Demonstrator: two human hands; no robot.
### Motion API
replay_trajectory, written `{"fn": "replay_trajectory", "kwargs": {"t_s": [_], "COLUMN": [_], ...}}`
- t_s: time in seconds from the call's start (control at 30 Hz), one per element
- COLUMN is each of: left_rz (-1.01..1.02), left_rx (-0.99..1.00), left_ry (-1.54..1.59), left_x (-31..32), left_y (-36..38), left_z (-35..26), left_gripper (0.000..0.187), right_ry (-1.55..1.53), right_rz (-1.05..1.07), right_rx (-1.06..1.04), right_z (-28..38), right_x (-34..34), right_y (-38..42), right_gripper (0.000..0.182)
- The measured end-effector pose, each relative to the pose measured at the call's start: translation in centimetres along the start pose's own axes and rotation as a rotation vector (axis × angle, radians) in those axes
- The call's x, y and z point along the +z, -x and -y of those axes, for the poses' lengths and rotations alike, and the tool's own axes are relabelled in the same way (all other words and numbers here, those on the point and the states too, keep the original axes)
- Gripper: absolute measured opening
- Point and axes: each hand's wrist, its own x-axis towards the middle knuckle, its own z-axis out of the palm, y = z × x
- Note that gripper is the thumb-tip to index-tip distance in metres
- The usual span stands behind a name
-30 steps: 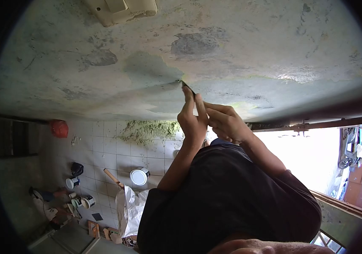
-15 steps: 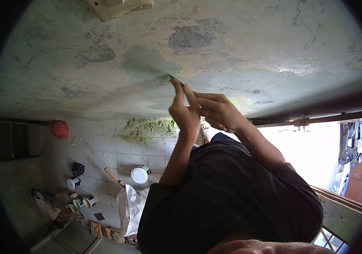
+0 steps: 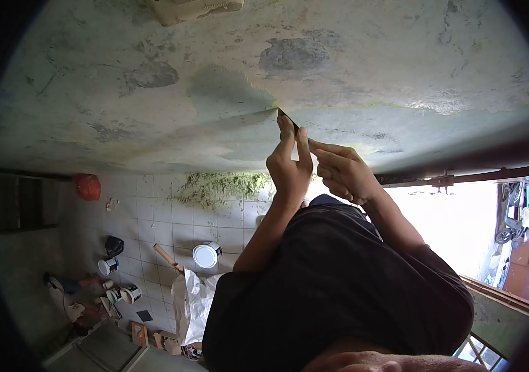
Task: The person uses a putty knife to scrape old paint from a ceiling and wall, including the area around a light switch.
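Note:
A thin dark-bladed scraper [image 3: 288, 118] touches the wall [image 3: 233, 139] with its tip, at the edge of a grey-green painted patch [image 3: 230, 90]. My left hand [image 3: 290, 168] has its fingers and thumb pressed along the blade, close to the wall. Behind it, my right hand [image 3: 346, 173] is closed around the scraper's rear end, and its fingers hide most of the handle. The wall is blotchy, with flaked areas and a dark bare patch [image 3: 292, 56] above the hands.
Green scrapings [image 3: 227, 189] lie on the tiled floor [image 3: 153, 214] below. A white-lidded bucket [image 3: 206, 255], a white sack [image 3: 193, 301] and a red bag [image 3: 87, 186] stand behind. Another person [image 3: 69, 297] is low at the left. A bright doorway [image 3: 444, 229] opens at right.
Both hands have moved to the right along the wall with the scraper. My right hand has drawn a little apart from my left.

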Motion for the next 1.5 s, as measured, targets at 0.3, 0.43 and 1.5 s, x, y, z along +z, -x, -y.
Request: {"fn": "replay_trajectory", "kwargs": {"t_s": [0.3, 0.43, 1.5], "left_rz": [-0.048, -0.101, -0.02], "left_rx": [-0.009, -0.082, -0.072], "left_ry": [0.033, 0.032, 0.018], "left_x": [0.2, -0.4, -0.6], "left_y": [-0.2, -0.8, -0.7], "left_z": [0.4, 0.9, -0.4], "left_gripper": [0.047, 0.045, 0.048], "right_ry": [-0.017, 0.008, -0.073], "right_rz": [0.036, 0.063, 0.077], "right_rx": [-0.004, 0.031, -0.023], "right_z": [0.1, 0.3, 0.0], "right_x": [0.0, 1.2, 0.2], "right_y": [-0.5, -1.3, -0.6], "right_gripper": [0.047, 0.047, 0.045]}}
